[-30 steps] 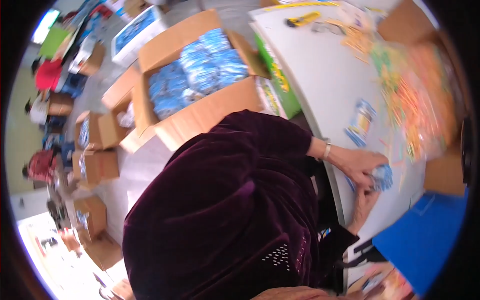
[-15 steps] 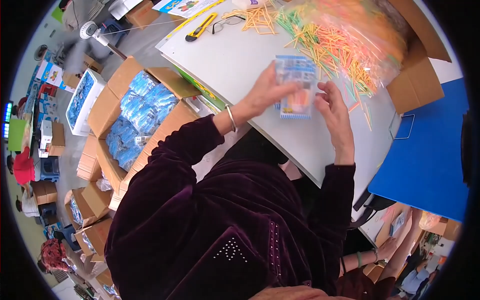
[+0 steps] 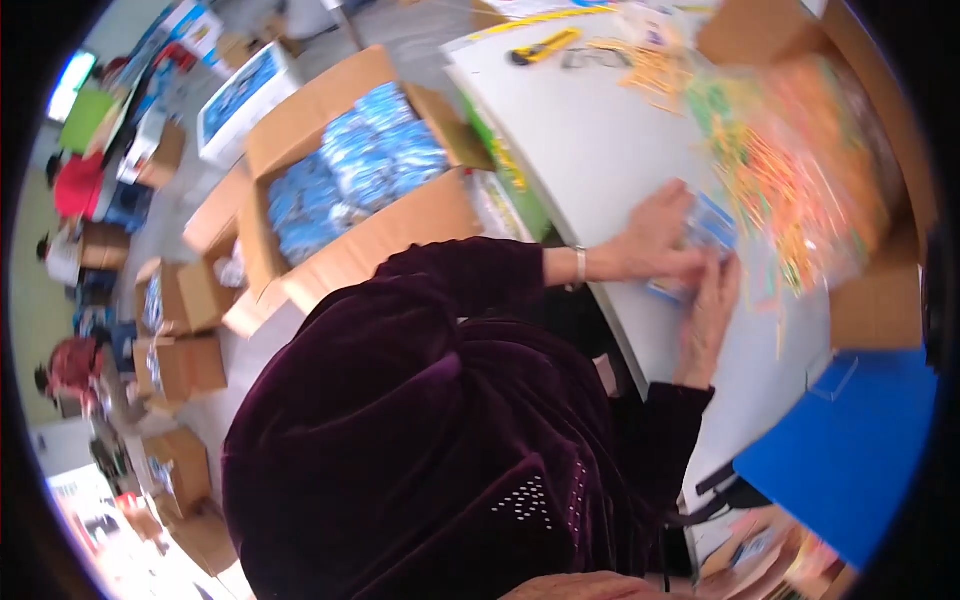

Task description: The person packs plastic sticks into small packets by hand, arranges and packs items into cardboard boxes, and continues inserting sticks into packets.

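A small clear plastic packet with blue-and-white printing (image 3: 714, 222) is between my hands over the white table, partly covered by my fingers. My left hand (image 3: 660, 238) grips it from the left, thumb across its front. Fingers of my right hand (image 3: 712, 310) close on its lower right edge, close to the left thumb. Motion blur hides the packet's contents. Just right of the hands lies a pile of thin coloured sticks (image 3: 768, 185), spilling from a large clear bag (image 3: 845, 160).
A yellow box cutter (image 3: 545, 47) and glasses (image 3: 598, 58) lie toward the table's far edge. An open carton of blue packets (image 3: 365, 215) stands left of the table (image 3: 600, 130). A blue board (image 3: 850, 440) is at right. Other people work far left and lower right.
My view has turned, so the table and cartons appear shifted. My right hand has come in from beside the packet and now touches it, and the packet has tilted.
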